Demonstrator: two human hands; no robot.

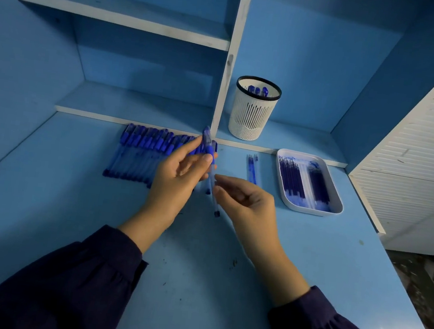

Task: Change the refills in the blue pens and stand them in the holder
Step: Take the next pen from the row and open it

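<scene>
Head camera, nearest me: two dark navy sleeves (72, 283) reach in from the bottom edge over the pale blue desk (54, 212), which carries a few dark scuffs. Just beyond them my left hand (179, 170) is curled round a blue pen (207, 142), thumb on its front, holding it nearly upright above the desk. The pen has a dark blue cap and clip at the top and a clear, blue-tinted barrel below. My right hand (244, 197) sits just beside it, thumb and forefinger pinching a thin clear refill (215, 202) that runs down from the pen and ends in a small dark tip. Blur keeps me from telling whether its upper end is inside the barrel.

Behind the left hand a row of pens (140, 152) lies side by side on the desk, caps toward the back, partly hidden by the fingers. Right of the hands three loose refills (252, 168) lie together. Further right a white tray (311, 211) holds a batch of refills (293, 179), some dark blue and some pale, its floor smeared with ink.

Farthest back, on the low shelf (295, 138) right of the white divider (227, 83), stands the white slotted holder (251, 116) with a black rim. Three blue pen caps (257, 90) show inside it.
</scene>
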